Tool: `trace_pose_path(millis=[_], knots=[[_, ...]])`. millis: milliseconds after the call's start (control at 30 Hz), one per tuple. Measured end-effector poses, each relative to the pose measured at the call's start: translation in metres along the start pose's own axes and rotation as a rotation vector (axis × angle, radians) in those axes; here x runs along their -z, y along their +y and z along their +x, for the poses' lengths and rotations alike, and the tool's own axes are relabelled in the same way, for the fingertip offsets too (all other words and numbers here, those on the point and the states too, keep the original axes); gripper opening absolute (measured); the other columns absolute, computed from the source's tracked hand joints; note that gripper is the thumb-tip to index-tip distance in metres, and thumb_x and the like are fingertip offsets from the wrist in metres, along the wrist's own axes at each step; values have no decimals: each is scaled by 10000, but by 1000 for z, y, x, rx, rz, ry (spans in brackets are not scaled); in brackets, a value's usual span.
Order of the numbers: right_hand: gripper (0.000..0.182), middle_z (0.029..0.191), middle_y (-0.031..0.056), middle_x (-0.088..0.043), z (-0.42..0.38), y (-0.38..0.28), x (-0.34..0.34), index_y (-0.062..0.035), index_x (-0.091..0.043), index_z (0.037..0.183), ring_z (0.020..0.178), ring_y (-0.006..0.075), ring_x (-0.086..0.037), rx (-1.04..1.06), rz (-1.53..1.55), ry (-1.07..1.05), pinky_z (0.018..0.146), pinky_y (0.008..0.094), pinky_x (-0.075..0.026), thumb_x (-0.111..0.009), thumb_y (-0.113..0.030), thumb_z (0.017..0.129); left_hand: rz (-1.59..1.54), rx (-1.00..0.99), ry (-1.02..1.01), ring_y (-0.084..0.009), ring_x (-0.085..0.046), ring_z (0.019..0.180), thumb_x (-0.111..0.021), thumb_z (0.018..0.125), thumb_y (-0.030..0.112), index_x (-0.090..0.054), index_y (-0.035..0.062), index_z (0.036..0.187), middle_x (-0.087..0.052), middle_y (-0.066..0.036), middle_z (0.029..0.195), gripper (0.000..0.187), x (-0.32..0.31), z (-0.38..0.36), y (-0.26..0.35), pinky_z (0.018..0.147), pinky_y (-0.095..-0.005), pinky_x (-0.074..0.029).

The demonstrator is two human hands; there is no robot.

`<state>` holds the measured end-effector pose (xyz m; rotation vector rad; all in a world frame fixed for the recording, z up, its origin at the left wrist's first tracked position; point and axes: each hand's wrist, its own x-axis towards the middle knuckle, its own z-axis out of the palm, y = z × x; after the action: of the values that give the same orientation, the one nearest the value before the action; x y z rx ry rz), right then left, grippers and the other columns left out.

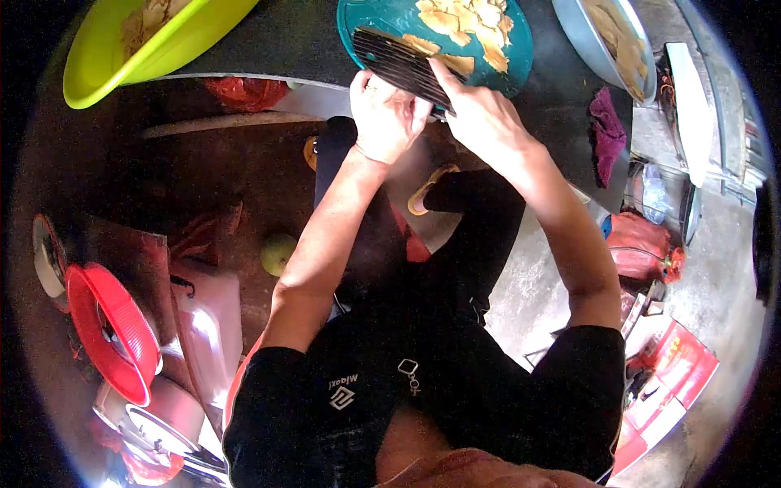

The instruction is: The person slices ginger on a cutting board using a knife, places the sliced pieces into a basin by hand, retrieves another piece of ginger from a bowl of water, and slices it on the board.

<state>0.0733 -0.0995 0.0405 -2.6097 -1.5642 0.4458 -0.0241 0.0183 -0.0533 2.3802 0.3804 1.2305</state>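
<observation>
here, a dark blade (404,68) partly hides the teal plate (381,15).

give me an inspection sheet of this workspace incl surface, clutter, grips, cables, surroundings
Surface: dark tabletop bearing a teal tray.
Job's things: pale slices on the tray; dark ridged slab held over its near edge.
Clutter: purple cloth at right; yellow-green basin left, light blue basin right, both with contents.
Grips: right grip closed on the slab; left grip at its near edge, hold unclear.
Cables: nothing seen for certain.
Surroundings: red basket left, round green object on floor, red bundle right.
</observation>
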Motion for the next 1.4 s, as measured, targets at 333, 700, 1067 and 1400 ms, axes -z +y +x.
trace_pose_path(millis=[333,700,1067,1400], knots=[[724,712,267,-608,-49,3,19,-96,-278,1476,664,428,-640,-148,35,-48,646,485,-527,-587,-62,822,24,-53,78,-216,-598,943,-651,687,147,-668,80,794,-637,-40,951,127,1,6,2,859,-373,-414],[550,841,256,-641,10,7,33,-94,-451,1402,695,316,-666,-68,154,8,680,404,-529,-537,-122,859,-22,-73,86,-207,-614,924,-614,744,131,-697,81,954,-653,-34,967,232,5,8,-2,884,-370,-406],[669,823,276,-623,-60,5,31,-98,-321,1471,697,420,-642,-52,61,-72,680,460,-519,-570,-81,851,-16,-38,55,-253,-598,965,-657,792,243,-684,89,922,-634,-83,980,203,2,-2,-8,938,-408,-382],[641,725,277,-613,0,-14,6,-13,-312,1448,664,391,-662,-47,99,-39,637,461,-536,-541,-54,850,78,-49,-4,-207,-590,880,-670,763,198,-694,108,866,-633,-9,856,139,5,4,-3,885,-398,-407]])
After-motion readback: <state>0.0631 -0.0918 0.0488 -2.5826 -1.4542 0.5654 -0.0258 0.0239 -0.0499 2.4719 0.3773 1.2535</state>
